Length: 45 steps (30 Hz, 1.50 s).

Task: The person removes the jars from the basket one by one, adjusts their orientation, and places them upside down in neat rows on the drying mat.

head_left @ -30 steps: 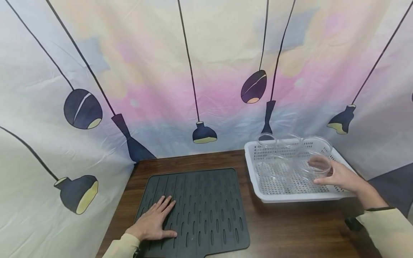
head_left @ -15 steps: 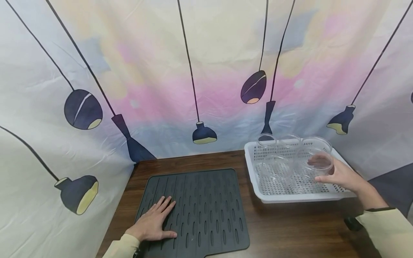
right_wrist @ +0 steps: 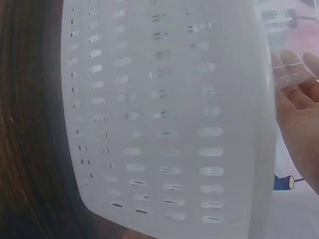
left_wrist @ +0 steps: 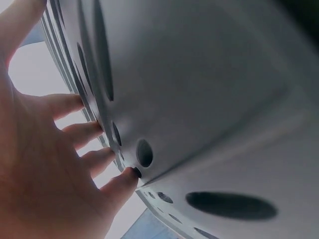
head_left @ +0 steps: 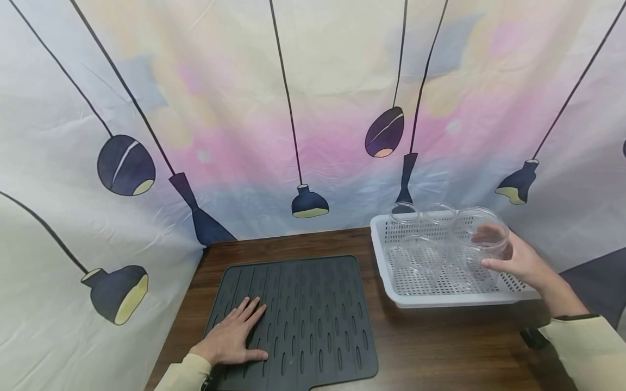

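Observation:
My right hand [head_left: 525, 262] grips a clear round cup [head_left: 464, 241] by its side, thumb in front and fingers behind. The cup is raised over the right part of a white perforated basket [head_left: 459, 300]. Other clear round cups [head_left: 417, 252] stand in that basket. In the right wrist view the basket wall [right_wrist: 234, 99] hides much of the work, with the hand [right_wrist: 304, 124] at the right edge. My left hand [head_left: 230, 336] lies flat with spread fingers on a dark grey ridged mat [head_left: 323, 309]. The left wrist view shows its fingertips touching the mat [left_wrist: 199, 74].
The mat and basket sit side by side on a brown wooden table [head_left: 425, 347]. Behind them hangs a pastel cloth [head_left: 244, 108] printed with lamps, close to the basket's back. A dark grey shape [head_left: 596, 277] shows at the far right.
My right hand has lifted the clear cup a little, moving it up and slightly to the right over the basket. My left hand has stayed still on the mat.

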Tool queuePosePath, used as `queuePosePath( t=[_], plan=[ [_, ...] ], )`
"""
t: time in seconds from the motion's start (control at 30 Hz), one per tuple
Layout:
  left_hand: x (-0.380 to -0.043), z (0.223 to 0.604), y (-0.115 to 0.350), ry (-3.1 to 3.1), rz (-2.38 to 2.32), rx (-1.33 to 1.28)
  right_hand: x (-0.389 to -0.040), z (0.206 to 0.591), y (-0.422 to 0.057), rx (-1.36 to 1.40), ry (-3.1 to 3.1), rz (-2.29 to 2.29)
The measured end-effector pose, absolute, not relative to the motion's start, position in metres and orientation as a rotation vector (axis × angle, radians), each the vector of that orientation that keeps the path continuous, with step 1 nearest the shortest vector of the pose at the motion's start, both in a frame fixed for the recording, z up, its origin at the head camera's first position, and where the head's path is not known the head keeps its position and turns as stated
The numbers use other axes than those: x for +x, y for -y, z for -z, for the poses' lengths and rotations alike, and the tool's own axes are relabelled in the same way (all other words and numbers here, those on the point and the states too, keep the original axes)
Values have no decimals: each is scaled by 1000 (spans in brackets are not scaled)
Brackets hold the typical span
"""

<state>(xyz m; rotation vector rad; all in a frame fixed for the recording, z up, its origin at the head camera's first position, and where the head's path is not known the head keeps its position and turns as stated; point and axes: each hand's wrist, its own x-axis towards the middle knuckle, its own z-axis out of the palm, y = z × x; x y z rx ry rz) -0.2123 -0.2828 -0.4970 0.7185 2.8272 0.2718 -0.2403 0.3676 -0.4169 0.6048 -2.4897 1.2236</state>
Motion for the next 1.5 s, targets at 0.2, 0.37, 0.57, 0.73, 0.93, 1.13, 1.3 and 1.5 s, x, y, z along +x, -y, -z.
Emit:
queuePosePath(
  t=[0.2, 0.37, 0.57, 0.73, 0.93, 1.13, 1.3, 1.5],
  plan=[
    [-212, 497, 283, -2824, -280, 715, -239, 414, -367, 579, 2500, -1197],
    [-212, 499, 283, -2821, -279, 710, -239, 410, -368, 640, 2479, -1198],
    [-211, 500, 283, -2830, -272, 708, -239, 403, -365, 677, 2447, -1220],
    [-211, 499, 283, -2829, -281, 711, -239, 397, -363, 704, 2410, -1245],
    [-211, 498, 284, -2833, -286, 719, -240, 389, -360, 730, 2383, -1258],
    [-211, 499, 284, -2838, -291, 728, -241, 385, -357, 749, 2357, -1286],
    [-211, 499, 284, -2837, -296, 731, -241, 381, -355, 724, 2366, -1261],
    [-211, 498, 284, -2828, -297, 723, -241, 371, -352, 655, 2420, -1190]
  ],
)
